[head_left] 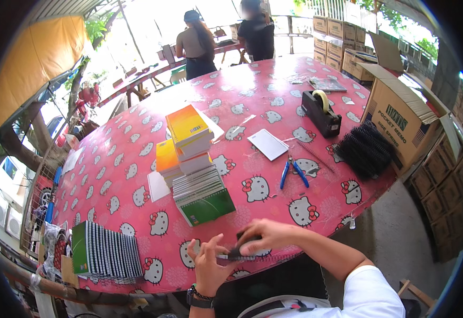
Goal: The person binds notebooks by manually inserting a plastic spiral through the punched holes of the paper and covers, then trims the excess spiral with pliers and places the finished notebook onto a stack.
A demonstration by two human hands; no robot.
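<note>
The bare right hand [260, 233] covered much of a small dark object [235, 253], too blurred to identify. The bare left hand's [208, 265] forearm ran off the lower edge. A heap of black coils [367, 151] hid a brown cardboard carton's [401, 119] near lower corner. Small things [131, 71] on the far, narrow reddish tabletop [154, 72] were indistinct.

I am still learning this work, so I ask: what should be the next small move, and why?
Perhaps guide the thin, dark spiral coil leftward with the bare right hand, because a long stretch sticks out rightward, beyond the bare left hand.
</note>
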